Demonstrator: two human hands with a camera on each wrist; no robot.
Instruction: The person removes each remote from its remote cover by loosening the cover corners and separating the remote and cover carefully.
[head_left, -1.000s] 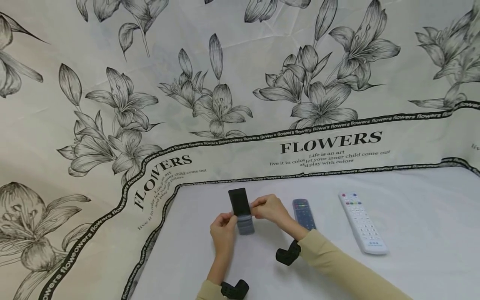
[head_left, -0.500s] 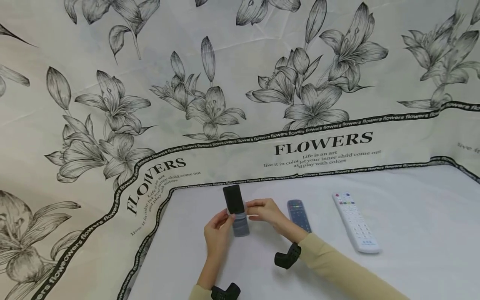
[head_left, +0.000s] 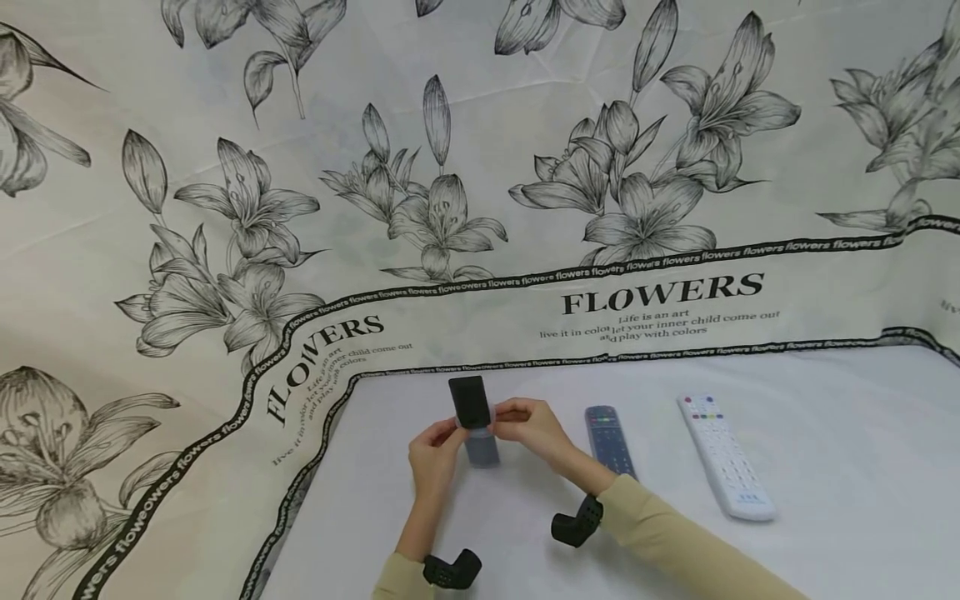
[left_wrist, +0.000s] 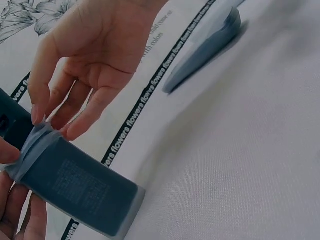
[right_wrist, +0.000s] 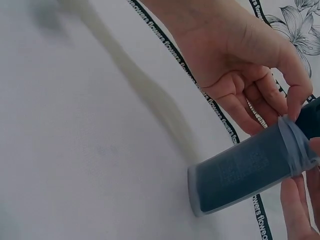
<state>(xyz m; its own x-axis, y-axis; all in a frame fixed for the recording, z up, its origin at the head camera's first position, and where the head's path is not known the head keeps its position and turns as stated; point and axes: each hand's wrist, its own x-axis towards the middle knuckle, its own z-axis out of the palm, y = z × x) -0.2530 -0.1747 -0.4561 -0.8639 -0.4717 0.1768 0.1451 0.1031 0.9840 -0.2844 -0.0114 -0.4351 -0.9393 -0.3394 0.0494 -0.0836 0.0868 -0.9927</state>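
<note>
A dark remote control (head_left: 470,402) stands tilted up between my two hands, its bare end on top. Its lower part sits inside a translucent plastic sleeve (left_wrist: 80,177), bunched into folds near the middle. Small print shows through the film. My left hand (head_left: 435,462) pinches the bunched sleeve at the left edge. From the right side my right hand (head_left: 534,429) pinches the same gathered rim. The right wrist view has the left hand (right_wrist: 235,55) with its thumb at the folds. The left wrist view shows the right hand (left_wrist: 95,55) likewise, its other fingers behind.
A blue-grey remote control (head_left: 611,440) lies right of my right hand, partly behind its forearm. Farther right lies a long white remote control (head_left: 726,458). The white table surface (head_left: 345,517) meets a flower-printed cloth (head_left: 480,325) at the back.
Both hands stay on the sleeve and remote control, shifting slightly. The covered lower part shows fewer folds than a second ago. The other remote controls stay put on the table.
</note>
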